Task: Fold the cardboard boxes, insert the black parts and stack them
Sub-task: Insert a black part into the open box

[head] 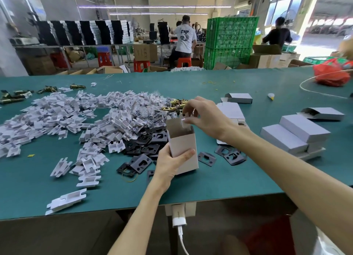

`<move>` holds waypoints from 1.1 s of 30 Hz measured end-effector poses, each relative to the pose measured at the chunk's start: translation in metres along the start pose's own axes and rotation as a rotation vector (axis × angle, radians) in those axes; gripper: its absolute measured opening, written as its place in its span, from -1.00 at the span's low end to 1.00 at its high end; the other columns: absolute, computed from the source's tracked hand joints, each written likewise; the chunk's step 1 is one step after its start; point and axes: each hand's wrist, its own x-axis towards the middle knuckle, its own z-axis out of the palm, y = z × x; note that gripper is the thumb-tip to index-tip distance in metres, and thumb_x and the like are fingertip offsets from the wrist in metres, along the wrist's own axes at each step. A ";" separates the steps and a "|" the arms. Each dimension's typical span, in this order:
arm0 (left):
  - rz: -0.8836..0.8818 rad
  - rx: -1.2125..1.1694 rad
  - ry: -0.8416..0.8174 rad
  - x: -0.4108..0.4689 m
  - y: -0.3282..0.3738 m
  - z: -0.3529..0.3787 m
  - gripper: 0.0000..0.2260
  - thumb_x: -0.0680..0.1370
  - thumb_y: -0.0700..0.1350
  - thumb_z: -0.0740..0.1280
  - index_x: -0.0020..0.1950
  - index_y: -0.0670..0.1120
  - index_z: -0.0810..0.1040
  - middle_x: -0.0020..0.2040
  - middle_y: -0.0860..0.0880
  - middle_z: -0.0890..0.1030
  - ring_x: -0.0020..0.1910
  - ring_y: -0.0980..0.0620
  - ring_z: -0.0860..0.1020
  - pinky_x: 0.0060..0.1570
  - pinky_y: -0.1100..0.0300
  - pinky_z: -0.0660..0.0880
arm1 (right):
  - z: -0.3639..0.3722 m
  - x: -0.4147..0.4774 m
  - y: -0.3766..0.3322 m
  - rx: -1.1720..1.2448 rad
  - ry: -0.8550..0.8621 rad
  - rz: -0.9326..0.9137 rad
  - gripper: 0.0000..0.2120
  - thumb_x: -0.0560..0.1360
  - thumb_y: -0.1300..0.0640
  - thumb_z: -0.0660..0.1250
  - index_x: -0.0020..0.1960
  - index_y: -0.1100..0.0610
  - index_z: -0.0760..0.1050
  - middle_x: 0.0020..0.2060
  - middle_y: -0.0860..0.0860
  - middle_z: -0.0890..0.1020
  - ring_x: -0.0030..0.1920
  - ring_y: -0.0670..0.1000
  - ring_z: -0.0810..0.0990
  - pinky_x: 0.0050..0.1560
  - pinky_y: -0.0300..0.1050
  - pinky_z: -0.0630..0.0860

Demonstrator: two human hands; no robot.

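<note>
My left hand [172, 163] grips the cardboard box [183, 142] upright, mid-table [229, 178]; my right hand [202, 115] pinches a white piece [185, 121] at its open top. Filling, I judge; next, black parts [152, 140] from its 9 o'clock.

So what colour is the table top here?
The table top is teal green; the head view shows it.
</note>
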 end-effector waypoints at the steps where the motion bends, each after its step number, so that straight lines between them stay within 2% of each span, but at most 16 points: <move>1: -0.005 -0.001 -0.002 0.000 0.000 0.000 -0.56 0.37 -0.03 0.66 0.19 -0.07 0.64 0.02 -0.05 0.76 -0.03 -0.01 0.73 -0.16 0.20 0.63 | 0.000 0.000 -0.001 0.006 -0.008 -0.019 -0.84 0.51 0.20 0.50 0.07 0.14 0.60 -0.05 0.03 0.56 -0.07 0.01 0.54 0.03 -0.19 0.47; 3: -0.002 0.003 -0.001 0.000 0.000 -0.001 -0.55 0.36 -0.01 0.67 0.18 -0.05 0.65 0.01 -0.04 0.76 -0.03 0.00 0.73 -0.16 0.20 0.63 | 0.000 0.001 -0.004 0.006 -0.028 -0.054 -0.82 0.49 0.20 0.52 0.06 0.15 0.62 -0.06 0.03 0.58 -0.10 -0.01 0.55 -0.01 -0.23 0.46; 7: 0.011 0.008 -0.002 0.000 -0.001 0.000 -0.46 0.29 0.11 0.67 0.19 -0.05 0.64 0.02 -0.04 0.75 -0.03 0.00 0.72 -0.14 0.20 0.62 | 0.002 0.000 -0.003 -0.009 -0.021 -0.073 -0.82 0.48 0.18 0.53 0.07 0.16 0.63 -0.07 0.00 0.57 -0.11 -0.02 0.54 0.00 -0.17 0.49; 11: 0.000 -0.004 -0.001 0.002 -0.002 -0.001 -0.51 0.34 0.04 0.67 0.20 -0.05 0.64 0.03 -0.04 0.75 -0.03 0.01 0.72 -0.15 0.21 0.62 | 0.008 -0.006 0.002 -0.100 -0.099 -0.043 -0.83 0.50 0.08 0.51 0.04 0.11 0.64 0.00 -0.05 0.44 -0.05 -0.04 0.48 0.01 -0.14 0.45; 14: -0.007 -0.020 0.001 0.002 -0.003 -0.001 -0.55 0.38 -0.03 0.67 0.20 -0.06 0.63 0.01 -0.03 0.75 -0.05 0.03 0.72 -0.16 0.22 0.62 | 0.011 -0.009 0.006 -0.065 -0.096 -0.024 -0.85 0.52 0.10 0.49 0.06 0.12 0.64 0.03 -0.04 0.40 -0.06 -0.06 0.46 0.02 -0.21 0.40; 18: -0.010 -0.040 0.008 0.002 -0.002 0.000 -0.54 0.37 0.00 0.63 0.20 -0.07 0.62 0.01 -0.01 0.75 -0.04 0.02 0.73 -0.15 0.21 0.63 | 0.009 -0.011 0.011 0.004 -0.006 0.006 -0.86 0.54 0.19 0.44 0.10 0.10 0.63 0.02 -0.01 0.46 -0.14 -0.12 0.53 -0.07 -0.43 0.37; 22: -0.016 -0.056 0.027 0.001 -0.001 0.000 -0.55 0.39 0.01 0.63 0.20 -0.08 0.61 0.00 0.00 0.75 -0.05 0.04 0.73 -0.16 0.22 0.63 | 0.013 -0.016 0.023 -0.006 0.082 0.119 -0.85 0.57 0.27 0.34 0.10 0.16 0.63 0.00 0.05 0.55 -0.11 -0.02 0.53 0.04 -0.19 0.47; 24: -0.018 -0.087 0.073 0.002 -0.001 0.000 -0.53 0.37 0.02 0.62 0.19 -0.10 0.60 -0.01 0.01 0.76 -0.05 0.04 0.73 -0.17 0.23 0.63 | 0.019 -0.022 0.034 -0.055 -0.002 0.214 -0.83 0.59 0.22 0.33 0.18 0.18 0.57 0.04 0.08 0.57 -0.03 0.02 0.54 0.14 -0.08 0.50; 26: -0.017 -0.132 0.122 0.003 0.000 0.000 -0.53 0.36 0.02 0.62 0.18 -0.11 0.60 -0.02 0.00 0.76 -0.05 0.04 0.73 -0.17 0.23 0.63 | 0.027 -0.031 0.042 -0.125 -0.186 0.301 -0.72 0.58 0.09 0.39 0.24 0.17 0.51 0.11 0.10 0.56 0.06 0.07 0.56 0.20 0.00 0.50; 29: 0.001 -0.146 0.145 0.004 -0.002 0.000 -0.54 0.35 0.02 0.61 0.16 -0.12 0.62 -0.01 -0.02 0.76 -0.05 0.02 0.73 -0.16 0.22 0.63 | 0.044 -0.049 0.050 -0.226 -0.389 0.383 -0.54 0.49 -0.11 0.48 0.24 0.13 0.48 0.14 0.10 0.48 0.15 0.12 0.51 0.21 0.01 0.46; 33: 0.016 -0.107 0.107 0.004 -0.003 0.001 -0.59 0.36 0.02 0.61 0.13 -0.07 0.63 -0.03 0.01 0.76 -0.08 0.04 0.74 -0.19 0.22 0.63 | 0.056 -0.059 0.057 -0.231 -0.461 0.465 -0.54 0.46 -0.11 0.52 0.14 0.16 0.43 0.14 0.17 0.48 0.18 0.18 0.46 0.20 0.04 0.46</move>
